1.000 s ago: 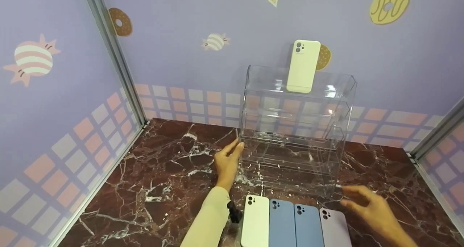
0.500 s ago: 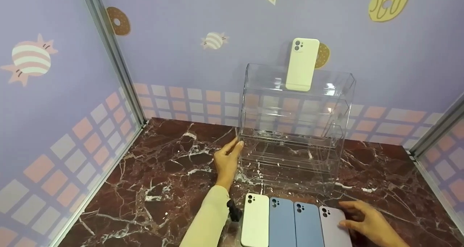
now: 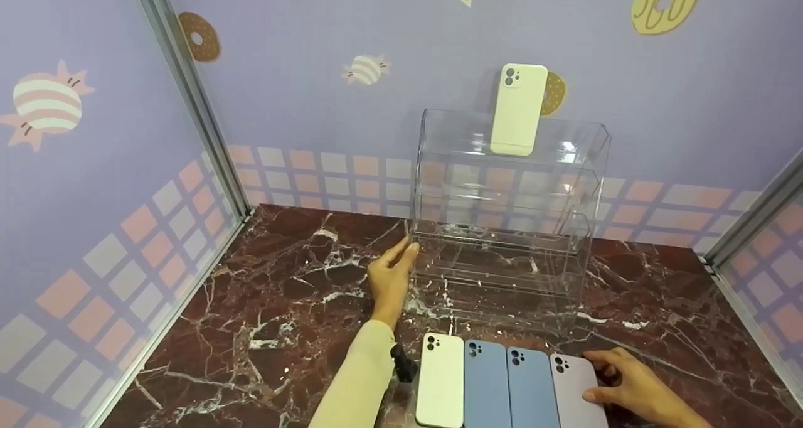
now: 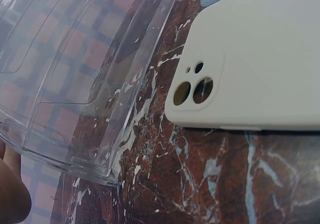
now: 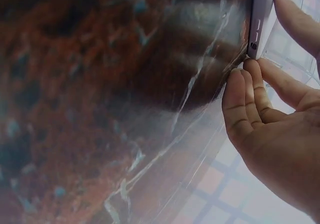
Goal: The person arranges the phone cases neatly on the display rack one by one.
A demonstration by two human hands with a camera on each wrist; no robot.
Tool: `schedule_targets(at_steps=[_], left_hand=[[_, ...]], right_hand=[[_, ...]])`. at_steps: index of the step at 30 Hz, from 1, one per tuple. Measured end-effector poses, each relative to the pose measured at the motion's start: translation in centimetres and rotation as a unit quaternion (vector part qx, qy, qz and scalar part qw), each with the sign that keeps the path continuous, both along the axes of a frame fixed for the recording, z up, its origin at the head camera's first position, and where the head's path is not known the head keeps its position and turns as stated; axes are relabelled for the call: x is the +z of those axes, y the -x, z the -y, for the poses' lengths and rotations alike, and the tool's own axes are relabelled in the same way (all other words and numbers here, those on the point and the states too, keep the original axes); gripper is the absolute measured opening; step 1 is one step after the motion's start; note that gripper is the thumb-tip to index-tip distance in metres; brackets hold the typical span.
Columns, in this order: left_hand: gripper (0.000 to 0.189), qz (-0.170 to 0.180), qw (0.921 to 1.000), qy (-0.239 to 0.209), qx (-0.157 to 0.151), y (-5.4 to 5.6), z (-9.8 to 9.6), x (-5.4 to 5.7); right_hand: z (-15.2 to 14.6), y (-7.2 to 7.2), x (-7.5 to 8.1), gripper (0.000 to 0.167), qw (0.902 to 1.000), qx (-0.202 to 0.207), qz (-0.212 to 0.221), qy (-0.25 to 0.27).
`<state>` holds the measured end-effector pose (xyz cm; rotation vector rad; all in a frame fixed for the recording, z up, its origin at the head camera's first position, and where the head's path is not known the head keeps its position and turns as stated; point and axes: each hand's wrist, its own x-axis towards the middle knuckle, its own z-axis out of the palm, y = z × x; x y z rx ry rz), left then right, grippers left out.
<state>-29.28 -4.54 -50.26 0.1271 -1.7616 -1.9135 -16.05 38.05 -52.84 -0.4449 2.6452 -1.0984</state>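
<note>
My right hand [image 3: 633,387] is at the lilac phone case [image 3: 574,384], thumb on its face and fingers at its right edge. In the right wrist view, fingertips [image 5: 240,84] meet the corner of that lilac case [image 5: 260,19]. My left hand [image 3: 389,283] holds the left side of a clear tiered display rack [image 3: 502,283]; part of it shows past the rack wall [image 4: 70,171] in the left wrist view. Left of the lilac case lie two blue phone cases [image 3: 486,384] [image 3: 533,387] and a white one [image 3: 440,381]. A cream phone case [image 3: 518,111] stands on the rack's top tier.
Dark red marbled table [image 3: 251,302] lies under everything. A patterned purple wall [image 3: 301,101] rises behind the rack, with side panels at left and right. A black strap mount [image 3: 403,364] on my left wrist sits close to the white case.
My right hand has come down and leftward from beside the rack onto the lilac case's right edge. The left hand keeps its place on the rack.
</note>
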Motion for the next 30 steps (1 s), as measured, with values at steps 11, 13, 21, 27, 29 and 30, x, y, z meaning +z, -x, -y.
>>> schedule_targets(at_steps=[11,13,21,27,29,30], left_hand=[[0.029,0.011,0.9997,-0.020,-0.012,-0.1,0.0,0.1],[0.029,0.010,0.9997,-0.019,-0.011,-0.1,0.0,0.1],[0.029,0.008,0.9997,-0.019,-0.014,0.0,0.0,0.0],[0.028,0.004,0.9997,-0.020,-0.015,0.1,0.0,0.0],[0.028,0.000,0.9997,-0.020,-0.015,0.1,0.0,-0.1],[0.028,-0.003,0.9997,-0.019,-0.013,0.1,0.0,-0.1]], right_hand=[[0.2,0.1,-0.1,0.060,0.9992,-0.006,0.012,0.038],[0.1,0.2,0.1,0.063,0.9983,-0.012,0.034,0.045],[-0.1,0.1,0.7,0.069,0.9938,-0.041,0.069,0.076],[-0.3,-0.1,1.8,0.059,0.9918,-0.075,0.058,0.086],[-0.3,-0.2,2.1,0.052,0.9922,-0.082,0.036,0.087],[-0.3,-0.2,2.2,0.048,0.9923,-0.082,0.019,0.091]])
